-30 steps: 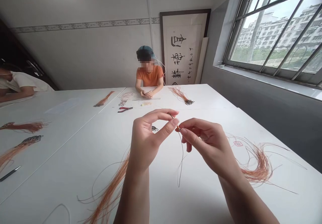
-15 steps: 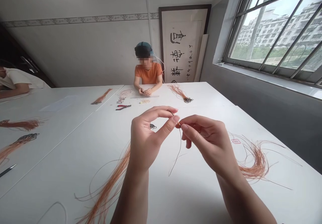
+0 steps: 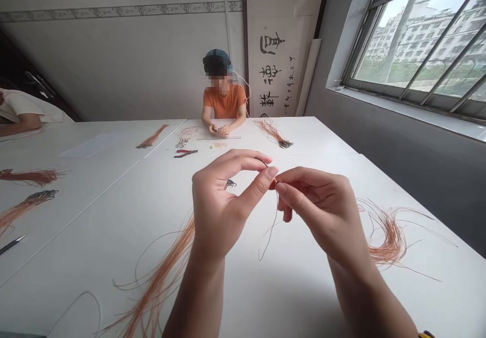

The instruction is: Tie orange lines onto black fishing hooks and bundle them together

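Observation:
My left hand (image 3: 222,204) and my right hand (image 3: 321,211) meet above the white table (image 3: 288,287). Both pinch the top of one thin dark wire (image 3: 270,229), whose loose end hangs down in a curve between my wrists. A small orange bit shows at the pinch point. A bundle of copper-coloured wires (image 3: 163,277) lies on the table under my left forearm. Another copper wire bundle (image 3: 387,239) lies right of my right hand.
A person in an orange shirt (image 3: 225,106) sits at the far side, hands on the table. Red-handled pliers (image 3: 186,152) and more wire bundles (image 3: 275,135) lie near them. Another person's arm (image 3: 17,123) rests at far left. Wire bundles (image 3: 26,176) lie at left.
The view has tilted slightly, so my hands sit a little higher over the table. The wire's hanging end has swung and curled. Both pinches stay closed.

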The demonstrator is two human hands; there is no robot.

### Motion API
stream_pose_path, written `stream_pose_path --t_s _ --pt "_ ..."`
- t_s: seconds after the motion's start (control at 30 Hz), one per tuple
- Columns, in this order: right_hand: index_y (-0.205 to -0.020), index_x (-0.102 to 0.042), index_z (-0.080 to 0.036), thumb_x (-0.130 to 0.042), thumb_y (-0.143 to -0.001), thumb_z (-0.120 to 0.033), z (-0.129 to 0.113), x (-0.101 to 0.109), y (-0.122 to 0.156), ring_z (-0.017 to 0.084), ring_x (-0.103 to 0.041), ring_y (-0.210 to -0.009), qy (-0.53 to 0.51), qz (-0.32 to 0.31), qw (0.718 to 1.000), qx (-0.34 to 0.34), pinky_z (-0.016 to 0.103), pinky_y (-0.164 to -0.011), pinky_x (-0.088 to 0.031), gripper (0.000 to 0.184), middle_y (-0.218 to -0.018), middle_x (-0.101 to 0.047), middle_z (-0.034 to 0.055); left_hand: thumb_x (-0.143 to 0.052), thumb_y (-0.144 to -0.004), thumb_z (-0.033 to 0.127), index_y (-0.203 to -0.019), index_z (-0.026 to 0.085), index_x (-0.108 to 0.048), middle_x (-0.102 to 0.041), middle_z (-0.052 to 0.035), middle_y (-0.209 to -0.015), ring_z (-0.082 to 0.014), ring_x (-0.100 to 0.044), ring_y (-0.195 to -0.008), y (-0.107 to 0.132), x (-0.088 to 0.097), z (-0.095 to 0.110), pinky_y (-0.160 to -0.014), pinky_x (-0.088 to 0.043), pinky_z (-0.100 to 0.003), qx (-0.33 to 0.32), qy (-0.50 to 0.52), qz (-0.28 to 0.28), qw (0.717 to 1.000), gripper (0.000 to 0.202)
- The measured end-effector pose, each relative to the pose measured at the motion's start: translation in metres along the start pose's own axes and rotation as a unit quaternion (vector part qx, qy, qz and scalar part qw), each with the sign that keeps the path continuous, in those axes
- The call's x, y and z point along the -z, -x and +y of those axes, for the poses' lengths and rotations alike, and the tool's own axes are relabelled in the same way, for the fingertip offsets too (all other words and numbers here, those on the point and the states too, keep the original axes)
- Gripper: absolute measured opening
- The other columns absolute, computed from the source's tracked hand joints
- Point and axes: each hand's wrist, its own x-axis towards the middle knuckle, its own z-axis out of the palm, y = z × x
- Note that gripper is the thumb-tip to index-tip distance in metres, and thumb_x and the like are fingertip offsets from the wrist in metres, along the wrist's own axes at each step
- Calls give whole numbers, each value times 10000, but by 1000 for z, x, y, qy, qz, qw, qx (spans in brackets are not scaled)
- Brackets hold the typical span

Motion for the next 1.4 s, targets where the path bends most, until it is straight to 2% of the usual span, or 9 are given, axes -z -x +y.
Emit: stream_pose_path --t_s 0.2,0.37,0.47,0.6,0.83,1.03,1.2,1.4 --pt "-799 -771 -201 -723 -979 -184 -2 1 0 44 -595 -540 -69 -31 997 -30 102 -511 -519 187 -625 -663 -50 -801 -905 132 -849 267 -788 -815 67 -1046 -93 -740 -1023 -1 1 2 -998 -574 -234 9 37 -24 999 147" --pt "-872 -805 -226 -764 -984 -235 2 4 2 31 -611 -515 -113 -53 992 -36 98 -523 -530 119 -606 -663 -60 -780 -939 178 -861 282 -800 -817 60 -1133 -104 -755 -1081 -3 4 -3 -1015 -606 -244 66 134 -83 985 131" --pt "-887 -819 -237 -783 -976 -265 2 4 3 33 -611 -507 -140 -57 988 -43 101 -511 -530 100 -595 -662 -61 -765 -957 202 -870 293 -807 -817 48 -1177 -134 -757 -1136 -2 3 -7 -1022 -626 -281 80 179 -93 976 133" --pt "-883 -823 -242 -786 -975 -288 3 3 2 40 -604 -510 -149 -53 986 -52 113 -503 -532 109 -606 -655 -53 -778 -947 215 -889 314 -827 -819 40 -1182 -181 -764 -1143 -1 3 -8 -1029 -637 -340 85 178 -91 976 125" --pt "-853 -805 -238 -767 -980 -246 4 2 2 36 -594 -523 -129 -32 990 -38 119 -501 -526 133 -694 -687 -42 -805 -925 249 -853 342 -830 -823 48 -1144 -204 -769 -1081 -3 4 0 -966 -656 -380 87 140 -81 983 120" --pt "-851 -792 -223 -754 -970 -186 2 1 5 47 -576 -528 -118 -24 993 -20 126 -487 -523 130 -664 -660 -50 -787 -937 202 -891 331 -826 -822 41 -1156 -186 -767 -1096 -1 1 -1 -1011 -639 -377 60 140 -70 986 143" --pt "-847 -785 -204 -760 -968 -218 -1 1 7 65 -536 -543 -119 -17 993 -14 145 -471 -525 125 -666 -635 -34 -786 -928 156 -893 301 -823 -827 13 -1144 -188 -776 -1077 0 -2 0 -996 -646 -375 46 149 -54 986 153" --pt "-825 -770 -204 -754 -971 -206 -5 1 8 65 -519 -549 -109 -13 994 -16 147 -484 -514 147 -639 -616 -40 -796 -922 197 -862 314 -818 -829 3 -1130 -228 -781 -1069 0 -4 1 -1012 -648 -450 54 132 -52 988 133"
